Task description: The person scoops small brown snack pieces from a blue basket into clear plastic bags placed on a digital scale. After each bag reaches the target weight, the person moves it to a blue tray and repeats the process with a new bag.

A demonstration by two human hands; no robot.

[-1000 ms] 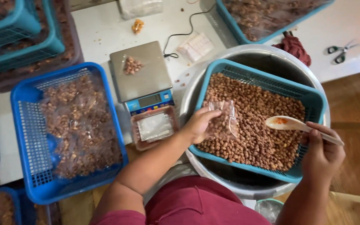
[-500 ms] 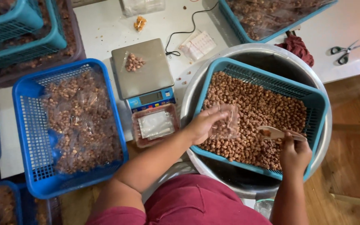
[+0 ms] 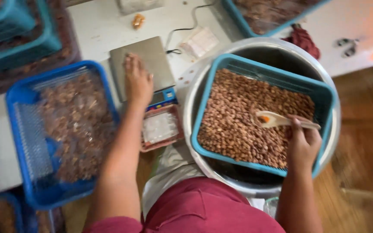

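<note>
A white worktop [image 3: 96,30] carries a steel basin [image 3: 195,108], the landmark here. Inside the basin sits a teal basket [image 3: 327,103] full of brown nuts [image 3: 247,125]. Left of the basin lies a blue basket [image 3: 18,112] of bagged nuts, and between them a scale [image 3: 158,56]. The left hand [image 3: 138,80] lies flat, fingers spread, on the scale. Over the basin, the right hand [image 3: 303,144] grips a spoon [image 3: 273,118] above the nuts.

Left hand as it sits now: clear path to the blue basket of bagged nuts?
Probably yes. The left hand lies on the scale, right beside the blue basket. The basket is open-topped and nothing stands between them. Whether the hand holds something underneath cannot be told.
</note>
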